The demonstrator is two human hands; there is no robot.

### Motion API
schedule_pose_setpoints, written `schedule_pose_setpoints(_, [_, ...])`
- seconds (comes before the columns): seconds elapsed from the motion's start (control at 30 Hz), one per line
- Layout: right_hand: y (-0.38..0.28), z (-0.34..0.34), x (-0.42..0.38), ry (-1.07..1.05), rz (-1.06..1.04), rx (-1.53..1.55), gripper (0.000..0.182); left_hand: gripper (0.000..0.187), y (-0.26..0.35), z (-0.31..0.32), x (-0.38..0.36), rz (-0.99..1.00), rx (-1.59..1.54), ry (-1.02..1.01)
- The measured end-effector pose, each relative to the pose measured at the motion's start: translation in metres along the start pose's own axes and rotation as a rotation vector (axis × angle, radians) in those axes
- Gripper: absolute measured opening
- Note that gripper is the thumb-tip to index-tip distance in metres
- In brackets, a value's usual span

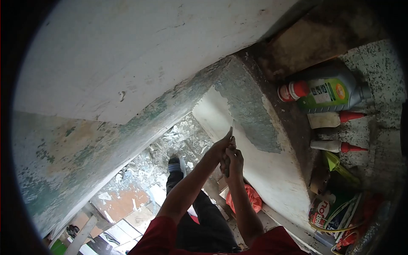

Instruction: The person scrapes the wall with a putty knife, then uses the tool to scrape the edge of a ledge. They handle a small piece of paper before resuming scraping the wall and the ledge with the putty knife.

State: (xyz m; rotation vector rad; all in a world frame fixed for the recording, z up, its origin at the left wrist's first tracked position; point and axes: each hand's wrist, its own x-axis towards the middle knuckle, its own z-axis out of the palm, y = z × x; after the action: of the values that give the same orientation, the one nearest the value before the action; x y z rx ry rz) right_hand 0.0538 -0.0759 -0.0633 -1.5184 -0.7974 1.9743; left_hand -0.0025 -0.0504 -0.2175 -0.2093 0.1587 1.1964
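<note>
Both hands, left hand (222,146) and right hand (233,160), have fingers clamped on one scraper (232,131) pressed against the ledge's (255,140) white face. Three bottles (329,91) lie on top.

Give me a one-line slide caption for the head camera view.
Both hands, left hand and right hand, press a scraper against a peeling wall beside a shelf of bottles.
</note>
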Motion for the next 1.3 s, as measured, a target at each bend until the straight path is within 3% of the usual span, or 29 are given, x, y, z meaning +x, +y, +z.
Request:
schedule_pose_setpoints(0.03, [0.008, -0.008, -0.003, 0.022, 0.007, -0.036, 0.024, 0.063, -0.001, -0.011, -0.002, -0.011, 0.045, -0.018])
schedule_pose_setpoints(0.1, [0.013, -0.028, -0.009, 0.059, 0.007, -0.127, 0.033, 0.069, -0.014, 0.029, -0.024, 0.142, 0.353, 0.311])
schedule_pose_setpoints(0.2, [0.002, -0.051, -0.036, 0.099, -0.251, -0.642, 0.04, 0.074, -0.036, 0.087, -0.049, 0.233, 0.024, 0.128])
schedule_pose_setpoints(0.23, [-0.005, -0.058, -0.04, 0.082, -0.314, -0.645, 0.046, 0.067, -0.047, 0.097, -0.05, 0.282, -0.014, 0.08])
schedule_pose_setpoints(0.33, [-0.025, -0.086, -0.046, 0.005, -0.477, -0.959, 0.051, 0.058, -0.073, 0.107, -0.034, 0.42, 0.223, 0.278])
schedule_pose_setpoints(0.37, [-0.04, -0.087, -0.055, -0.029, -0.299, -0.908, 0.049, 0.038, -0.076, 0.11, -0.025, 0.382, 0.02, 0.302])
schedule_pose_setpoints(0.47, [-0.072, -0.085, -0.073, -0.124, -0.19, -0.764, 0.046, 0.031, -0.096, 0.104, -0.004, 0.253, -0.308, 0.064])
schedule_pose_setpoints(0.5, [-0.072, -0.087, -0.073, -0.127, -0.306, -0.793, 0.042, 0.031, -0.096, 0.131, -0.007, 0.245, -0.336, 0.133])
schedule_pose_setpoints(0.6, [-0.071, -0.089, -0.072, -0.074, -0.523, -0.957, 0.037, 0.034, -0.107, 0.129, 0.01, 0.225, -0.646, -0.213])
schedule_pose_setpoints(0.63, [-0.072, -0.082, -0.066, -0.061, -0.609, -0.934, 0.031, 0.038, -0.108, 0.129, 0.015, 0.243, -0.683, -0.122])
schedule_pose_setpoints(0.73, [-0.077, -0.059, -0.056, 0.014, -0.53, -1.035, 0.031, 0.037, -0.089, 0.138, 0.012, 0.373, -0.598, 0.123])
schedule_pose_setpoints(0.87, [-0.059, -0.073, -0.066, 0.035, -0.783, -1.029, 0.031, 0.035, -0.109, 0.132, 0.007, 0.265, -0.638, -0.089])
schedule_pose_setpoints(0.9, [-0.057, -0.072, -0.063, 0.041, -0.823, -1.008, 0.03, 0.036, -0.107, 0.135, 0.006, 0.282, -0.578, -0.029])
schedule_pose_setpoints(0.97, [-0.067, -0.059, -0.056, 0.088, -0.602, -1.03, 0.03, 0.038, -0.086, 0.161, -0.006, 0.385, -0.323, 0.258])
schedule_pose_setpoints(1.03, [-0.081, -0.037, -0.054, 0.12, -0.385, -0.923, 0.03, 0.044, -0.085, 0.128, 0.012, 0.412, -0.317, 0.247])
schedule_pose_setpoints(1.13, [-0.06, -0.055, -0.062, 0.029, -0.692, -1.208, 0.03, 0.039, -0.09, 0.101, 0.016, 0.236, -0.83, -0.168])
schedule_pose_setpoints(1.23, [-0.064, -0.058, -0.084, 0.02, -0.863, -1.329, 0.036, 0.034, -0.088, 0.115, 0.004, 0.218, -0.945, -0.051])
schedule_pose_setpoints(1.3, [-0.069, -0.064, -0.09, 0.017, -0.894, -1.304, 0.031, 0.033, -0.085, 0.117, -0.004, 0.117, -1.062, -0.201])
